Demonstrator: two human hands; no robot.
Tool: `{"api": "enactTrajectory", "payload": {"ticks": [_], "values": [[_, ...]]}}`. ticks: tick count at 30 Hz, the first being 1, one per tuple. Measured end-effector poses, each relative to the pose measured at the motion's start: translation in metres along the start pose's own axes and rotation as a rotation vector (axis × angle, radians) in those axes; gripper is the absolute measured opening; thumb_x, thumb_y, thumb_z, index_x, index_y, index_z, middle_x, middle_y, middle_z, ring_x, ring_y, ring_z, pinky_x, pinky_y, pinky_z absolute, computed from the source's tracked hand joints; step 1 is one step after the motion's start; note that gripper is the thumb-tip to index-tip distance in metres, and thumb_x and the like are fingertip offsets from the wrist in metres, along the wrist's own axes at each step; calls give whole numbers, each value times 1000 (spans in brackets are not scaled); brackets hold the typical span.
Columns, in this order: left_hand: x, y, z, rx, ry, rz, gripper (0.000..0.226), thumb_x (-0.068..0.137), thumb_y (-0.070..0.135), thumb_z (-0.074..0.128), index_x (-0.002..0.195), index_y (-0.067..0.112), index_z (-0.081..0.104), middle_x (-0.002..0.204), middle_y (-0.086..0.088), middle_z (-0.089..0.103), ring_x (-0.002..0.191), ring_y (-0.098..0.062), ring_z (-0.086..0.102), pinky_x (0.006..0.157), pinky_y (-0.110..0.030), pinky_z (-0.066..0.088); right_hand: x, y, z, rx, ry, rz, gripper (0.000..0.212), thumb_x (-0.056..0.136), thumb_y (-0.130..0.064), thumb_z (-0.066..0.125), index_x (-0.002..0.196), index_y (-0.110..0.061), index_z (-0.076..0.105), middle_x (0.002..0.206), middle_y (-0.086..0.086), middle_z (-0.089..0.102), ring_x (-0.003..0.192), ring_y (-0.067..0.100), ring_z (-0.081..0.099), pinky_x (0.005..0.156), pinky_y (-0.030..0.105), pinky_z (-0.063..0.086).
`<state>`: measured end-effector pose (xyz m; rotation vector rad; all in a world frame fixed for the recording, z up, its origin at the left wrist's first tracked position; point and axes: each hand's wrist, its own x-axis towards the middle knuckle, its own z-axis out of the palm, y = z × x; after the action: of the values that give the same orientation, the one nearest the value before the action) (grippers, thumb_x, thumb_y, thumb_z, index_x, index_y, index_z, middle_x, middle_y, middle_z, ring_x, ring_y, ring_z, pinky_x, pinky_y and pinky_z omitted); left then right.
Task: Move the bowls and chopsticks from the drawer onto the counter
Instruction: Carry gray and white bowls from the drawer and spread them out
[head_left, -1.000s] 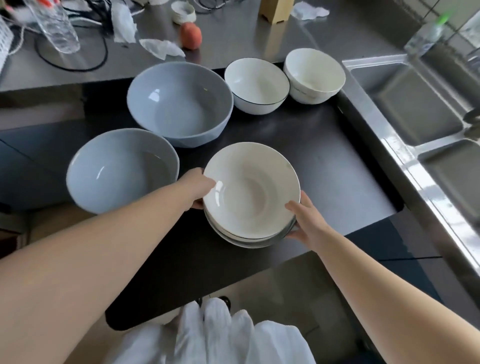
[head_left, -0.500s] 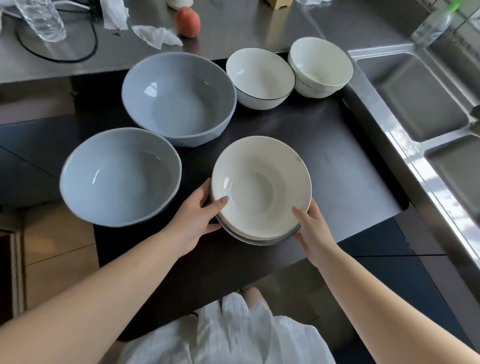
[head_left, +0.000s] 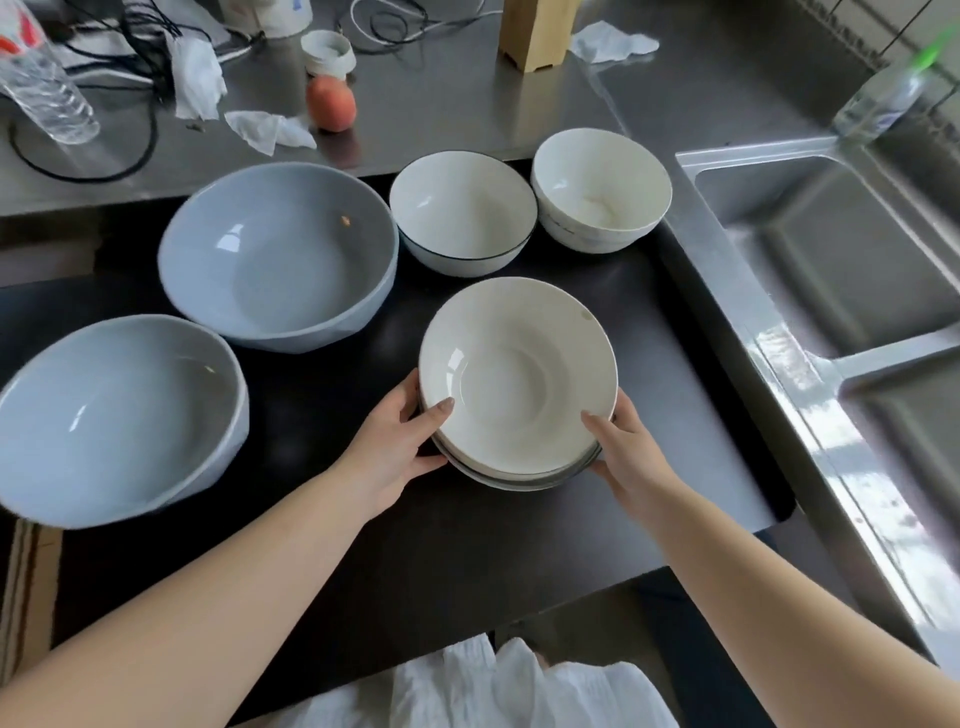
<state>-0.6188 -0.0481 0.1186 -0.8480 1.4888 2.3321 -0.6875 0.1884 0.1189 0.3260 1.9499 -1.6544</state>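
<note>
A stack of shallow white bowls (head_left: 519, 374) sits in the middle of the dark pulled-out drawer (head_left: 675, 405). My left hand (head_left: 400, 447) grips the stack's left rim, thumb on top. My right hand (head_left: 621, 457) grips its right rim. Two large blue-grey bowls stand to the left, one far (head_left: 280, 260) and one near (head_left: 114, 415). A white bowl with a dark rim (head_left: 462, 213) and a plain white bowl (head_left: 602, 189) stand at the drawer's back. No chopsticks are in view.
The steel counter (head_left: 441, 104) behind the drawer holds a peach (head_left: 331, 102), crumpled tissues (head_left: 270, 130), a water bottle (head_left: 41, 88), black cables, a small white jar and a wooden block (head_left: 535, 31). A double steel sink (head_left: 841, 249) lies to the right.
Both hands have closed on the stack's rims, the left thumb now over the top edge. The stack sits slightly tilted and nearer my body than one second ago.
</note>
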Motion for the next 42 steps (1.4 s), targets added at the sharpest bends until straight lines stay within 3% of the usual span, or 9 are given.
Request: {"api": "enactTrajectory", "payload": {"ticks": [5, 9, 14, 19, 23, 29, 33, 38, 42], "values": [[23, -5, 55, -60, 85, 15, 55, 92, 14, 64, 141, 33, 46, 140, 6, 52, 130, -20, 48, 99, -58, 45, 34, -20, -52, -34, -28, 0, 45, 94, -13, 48, 134, -35, 48, 113, -11, 69, 100, 11, 67, 87, 38, 56], [39, -8, 92, -64, 147, 19, 61, 90, 17, 66, 144, 32, 42, 142, -1, 48, 133, -24, 44, 100, -57, 46, 56, -29, -86, -91, 37, 26, 55, 81, -30, 58, 135, -35, 48, 122, -7, 65, 112, 17, 63, 96, 43, 51], [55, -5, 127, -86, 150, 30, 58, 93, 15, 62, 145, 30, 42, 141, 0, 49, 132, -22, 45, 102, -55, 45, 69, -44, -111, -287, 157, -63, 34, 92, -23, 55, 125, -24, 55, 98, -11, 62, 84, 9, 57, 68, 25, 41], [71, 0, 153, -74, 167, 51, 55, 94, 16, 61, 144, 29, 43, 140, 2, 51, 129, -19, 47, 100, -49, 47, 84, -47, -132, -370, 231, -116, 59, 84, -32, 59, 139, -19, 43, 128, -5, 59, 119, 15, 55, 93, 28, 42], [80, 3, 170, -65, 176, 55, 54, 95, 15, 60, 144, 28, 42, 141, 2, 50, 128, -18, 47, 101, -48, 46, 91, -51, -145, -398, 222, -172, 35, 76, -31, 53, 110, -25, 59, 101, -6, 70, 95, 15, 65, 73, 27, 43], [89, 8, 186, -65, 163, 41, 53, 95, 14, 59, 144, 27, 42, 140, 2, 50, 125, -16, 48, 98, -45, 47, 100, -60, -161, -432, 237, -168, 25, 88, -17, 54, 112, -24, 56, 96, -7, 65, 86, 11, 60, 67, 22, 41], [93, 12, 196, -42, 162, 28, 51, 96, 14, 58, 142, 27, 44, 137, 4, 50, 119, -15, 47, 100, -48, 44, 106, -65, -170, -458, 247, -160, 33, 86, -18, 54, 119, -23, 54, 107, -3, 67, 97, 16, 60, 74, 28, 41], [97, 13, 197, -14, 153, 23, 47, 97, 14, 56, 141, 28, 45, 123, 9, 55, 106, -8, 52, 91, -42, 47, 108, -66, -171, -507, 236, -166, 21, 88, -15, 53, 108, -17, 56, 95, 2, 62, 86, 20, 54, 61, 20, 38], [99, 17, 197, 26, 146, 14, 43, 99, 15, 53, 140, 29, 47, 120, 12, 57, 107, -8, 53, 93, -43, 46, 110, -67, -171, -501, 235, -156, 17, 87, -14, 52, 101, -9, 58, 89, 6, 59, 82, 22, 53, 65, 31, 38]]}}
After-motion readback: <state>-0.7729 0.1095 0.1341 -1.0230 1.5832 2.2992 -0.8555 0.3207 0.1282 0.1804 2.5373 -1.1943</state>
